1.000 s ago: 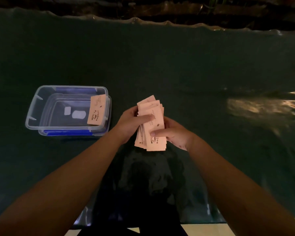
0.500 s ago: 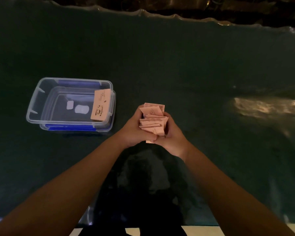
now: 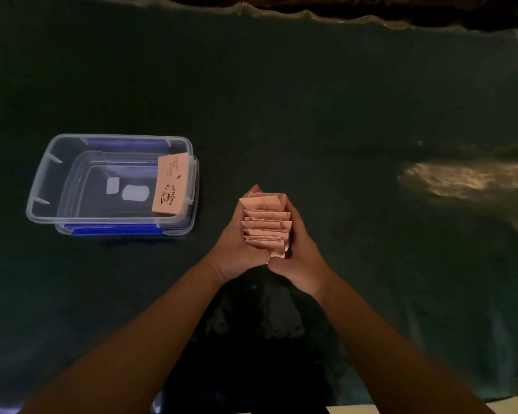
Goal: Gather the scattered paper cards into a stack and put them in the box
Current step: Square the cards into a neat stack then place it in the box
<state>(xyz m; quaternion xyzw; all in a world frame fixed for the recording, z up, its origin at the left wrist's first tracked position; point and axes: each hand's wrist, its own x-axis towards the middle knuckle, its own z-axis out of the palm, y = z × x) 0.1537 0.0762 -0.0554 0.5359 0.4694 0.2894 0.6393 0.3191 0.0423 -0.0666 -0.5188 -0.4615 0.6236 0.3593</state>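
Observation:
A bundle of pink paper cards [image 3: 266, 222] stands on edge on the dark green table, squeezed between both palms. My left hand [image 3: 237, 246] presses its left side and my right hand [image 3: 301, 249] presses its right side. The cards' top edges are uneven and fanned. To the left sits a clear plastic box [image 3: 42, 186] with blue clips. Inside it, one stack of pink cards [image 3: 170, 185] with a coffee-cup print leans against the right wall.
The dark green cloth [image 3: 281, 100] covers the whole table, with a bright light reflection [image 3: 461, 179] at the right. Its wavy far edge [image 3: 311, 13] runs along the top. The near edge lies under my forearms.
The cards were held flat and fanned in my hands a second ago. Both hands have since turned them on edge and closed in on their sides, squaring the bundle.

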